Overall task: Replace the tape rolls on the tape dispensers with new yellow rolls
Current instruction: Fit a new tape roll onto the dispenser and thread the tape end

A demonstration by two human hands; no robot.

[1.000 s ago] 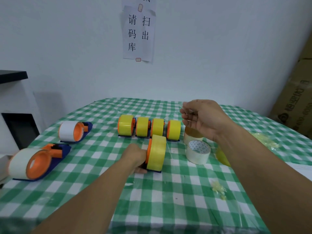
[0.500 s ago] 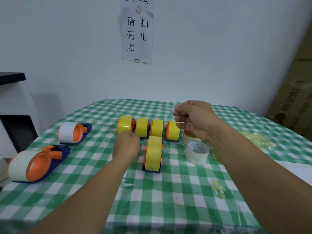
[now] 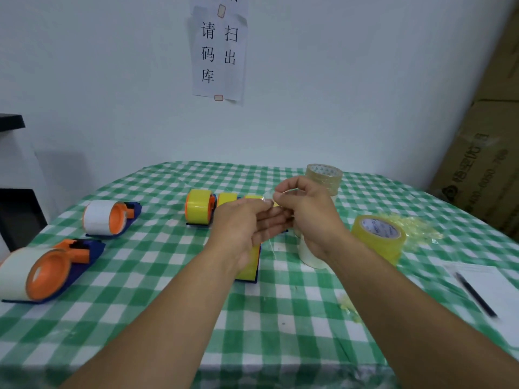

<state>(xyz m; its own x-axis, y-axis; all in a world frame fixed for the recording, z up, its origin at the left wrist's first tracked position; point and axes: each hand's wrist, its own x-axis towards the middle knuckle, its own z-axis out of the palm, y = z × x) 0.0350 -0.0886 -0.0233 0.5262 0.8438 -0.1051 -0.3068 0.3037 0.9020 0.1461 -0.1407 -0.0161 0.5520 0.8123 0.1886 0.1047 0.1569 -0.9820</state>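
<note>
In the head view, the left hand (image 3: 247, 228) and right hand (image 3: 306, 211) are pinching a thin clear tape strip (image 3: 269, 196) together above the yellow-rolled blue dispenser (image 3: 248, 265) on the green checked table (image 3: 168, 304), probably threading its end. The white wall notice (image 3: 219, 51) is reading 请扫码出库.

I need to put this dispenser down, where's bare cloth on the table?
Bare cloth lies between the two white-roll dispensers and the yellow row, and along the near edge under your forearms. The right side is crowded: loose tape rolls, scraps, paper and pen.
</note>
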